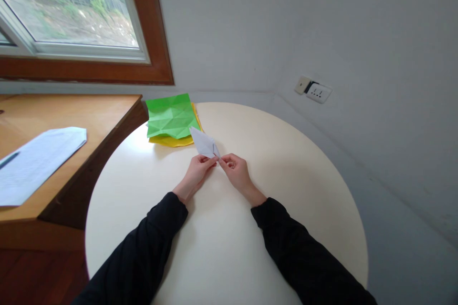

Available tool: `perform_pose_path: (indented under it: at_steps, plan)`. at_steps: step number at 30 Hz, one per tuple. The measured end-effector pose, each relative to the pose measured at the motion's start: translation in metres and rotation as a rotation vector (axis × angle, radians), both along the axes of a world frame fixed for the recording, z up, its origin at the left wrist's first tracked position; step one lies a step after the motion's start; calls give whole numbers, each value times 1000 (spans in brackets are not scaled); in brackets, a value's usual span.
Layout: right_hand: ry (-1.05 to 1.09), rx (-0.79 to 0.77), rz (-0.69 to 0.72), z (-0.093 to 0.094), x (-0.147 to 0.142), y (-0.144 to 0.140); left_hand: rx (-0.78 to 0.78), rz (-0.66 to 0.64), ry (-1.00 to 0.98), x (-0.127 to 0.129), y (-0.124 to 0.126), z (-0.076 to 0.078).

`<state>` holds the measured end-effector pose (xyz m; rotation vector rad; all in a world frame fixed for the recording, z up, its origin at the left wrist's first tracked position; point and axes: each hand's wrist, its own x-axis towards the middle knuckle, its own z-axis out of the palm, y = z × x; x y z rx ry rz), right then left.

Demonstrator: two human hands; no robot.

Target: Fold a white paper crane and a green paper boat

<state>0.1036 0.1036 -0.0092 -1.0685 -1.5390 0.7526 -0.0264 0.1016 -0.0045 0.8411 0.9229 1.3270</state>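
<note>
A small white folded paper (202,142) shaped like a pointed kite lies on the round cream table (286,171), its tip toward the far left. My left hand (196,172) pinches its near end from the left. My right hand (236,171) pinches the same near corner from the right, fingertips almost touching the left ones. Both arms wear black sleeves.
A creased green sheet (171,115) lies on yellow sheets (171,141) at the table's far edge, just behind the white paper. A wooden desk (71,114) with printed pages (36,162) adjoins on the left. Wall sockets (315,90) sit at right, a window above left.
</note>
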Motion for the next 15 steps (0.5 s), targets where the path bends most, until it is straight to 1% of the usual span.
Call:
perform_pose_path:
  at_steps: [7,15]
  plan:
    - [-22,-15,61,4,0,-3,-6,-32,-69,-1,0,3]
    - [-53,-14,68,2,0,-3,-16,-40,-100,-1,-1,5]
